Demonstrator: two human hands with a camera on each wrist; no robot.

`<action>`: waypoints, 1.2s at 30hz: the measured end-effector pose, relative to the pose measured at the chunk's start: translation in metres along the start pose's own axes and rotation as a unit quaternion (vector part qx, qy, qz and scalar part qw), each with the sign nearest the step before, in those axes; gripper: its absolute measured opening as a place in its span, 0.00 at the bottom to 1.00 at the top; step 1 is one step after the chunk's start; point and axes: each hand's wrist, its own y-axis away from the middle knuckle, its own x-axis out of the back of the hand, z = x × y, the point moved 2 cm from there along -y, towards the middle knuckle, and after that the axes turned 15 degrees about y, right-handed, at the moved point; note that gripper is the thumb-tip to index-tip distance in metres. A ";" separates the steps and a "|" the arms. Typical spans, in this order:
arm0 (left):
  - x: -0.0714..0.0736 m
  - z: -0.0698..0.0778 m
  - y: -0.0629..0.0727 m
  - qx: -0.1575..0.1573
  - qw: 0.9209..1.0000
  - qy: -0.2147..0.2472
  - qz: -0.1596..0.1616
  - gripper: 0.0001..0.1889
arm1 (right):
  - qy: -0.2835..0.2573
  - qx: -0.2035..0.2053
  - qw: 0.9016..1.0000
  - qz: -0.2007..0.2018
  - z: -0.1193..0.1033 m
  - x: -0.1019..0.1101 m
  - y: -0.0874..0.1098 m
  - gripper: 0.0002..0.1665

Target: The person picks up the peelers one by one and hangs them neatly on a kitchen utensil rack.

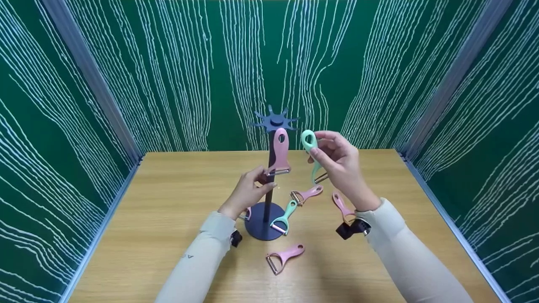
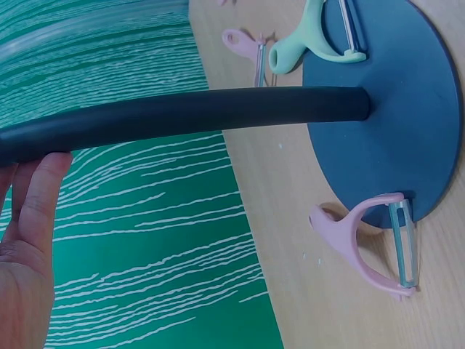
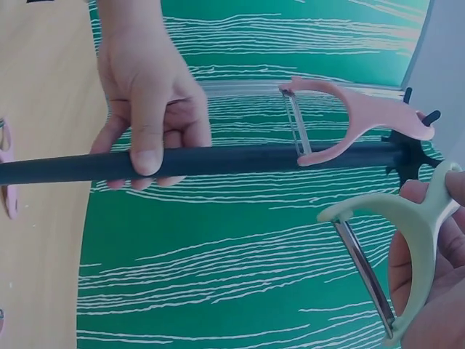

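Observation:
A dark stand has a round base, a slim pole [image 2: 218,109] and a spoked hook wheel [image 1: 276,121] on top. My left hand [image 1: 248,193] holds the pole midway up, thumb in front and fingers behind it in the right wrist view. From one hook hangs a pink peeler [image 1: 281,155], handle up and blade down, just above my left hand. To the right of the hook wheel, my right hand [image 1: 343,160] pinches a mint green peeler [image 3: 420,233] by its handle. Its looped end points up, level with the hanging peeler's handle.
On the wooden table [image 1: 177,181], a second green peeler [image 1: 288,213] leans over the stand's base [image 1: 257,229]. Pink peelers lie behind it [image 1: 311,192], in front [image 1: 291,253], by my right wrist [image 1: 342,204] and left of the base [image 2: 352,240]. Green walls surround the table.

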 end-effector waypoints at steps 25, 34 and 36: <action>-0.002 0.004 0.000 -0.018 1.000 -0.012 -0.003 0.11 | -0.041 -0.001 0.999 -0.021 -0.004 -0.012 -0.028 0.15; -0.002 0.005 0.000 -0.017 1.000 -0.016 -0.001 0.08 | -0.074 -0.018 0.996 -0.040 0.002 -0.017 -0.025 0.16; -0.001 0.004 -0.001 -0.020 1.000 -0.017 -0.001 0.08 | -0.079 -0.016 0.996 -0.045 0.003 -0.018 -0.025 0.16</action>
